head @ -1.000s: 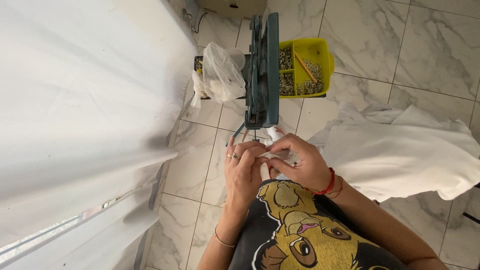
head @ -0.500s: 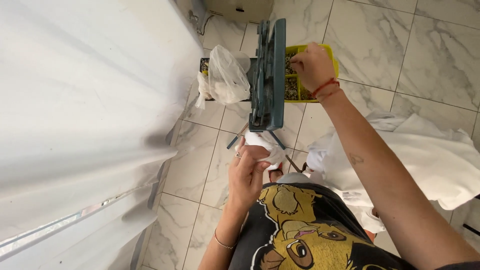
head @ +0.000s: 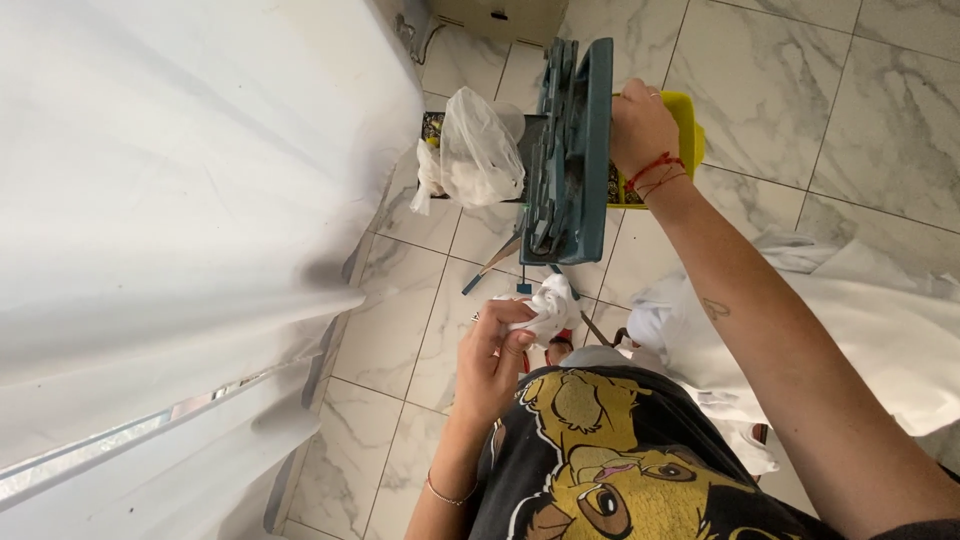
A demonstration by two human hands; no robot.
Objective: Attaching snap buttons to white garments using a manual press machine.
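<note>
The left hand is clenched around a bunched white cloth, held just below the teal press that stands over the tiled floor. The right hand reaches past the press into the yellow bin; whether it grips anything there cannot be told. A clear plastic bag hangs left of the press. More white fabric lies on the floor at the right.

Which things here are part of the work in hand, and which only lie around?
In use:
- left hand pinching white cloth
- right hand at yellow bin
- teal metal press

Lying about:
- clear plastic bag
- white fabric on floor
- white drape
</note>
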